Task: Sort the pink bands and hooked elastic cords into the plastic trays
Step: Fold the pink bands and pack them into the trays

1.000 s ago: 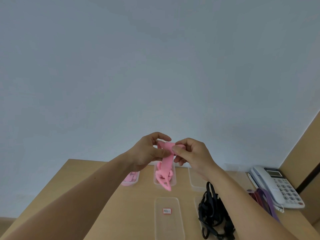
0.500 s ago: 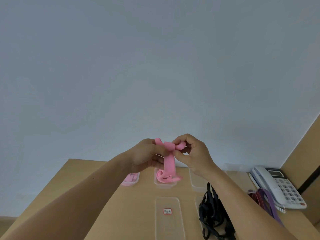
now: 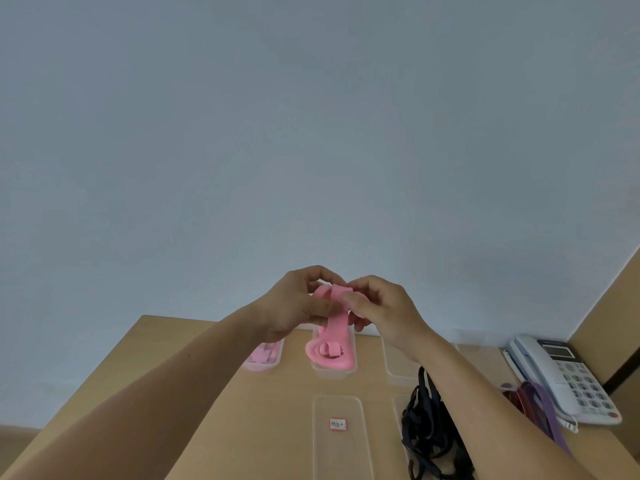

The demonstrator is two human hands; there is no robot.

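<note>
My left hand [image 3: 294, 303] and right hand [image 3: 384, 306] each have a pinching grip on the top of the band [image 3: 337, 323], whose lower end lies coiled in the tray [image 3: 332, 373] at 6 o'clock under them, so I should lower it slowly and let it fold inside the walls.

**Phone at the table's right edge**

A white telephone [image 3: 568, 375] with grey keys lies on the light wooden table [image 3: 194, 403]. A plain blue-grey wall [image 3: 311, 133] rises at the far side, and a wooden panel [image 3: 609, 306] stands right.
</note>
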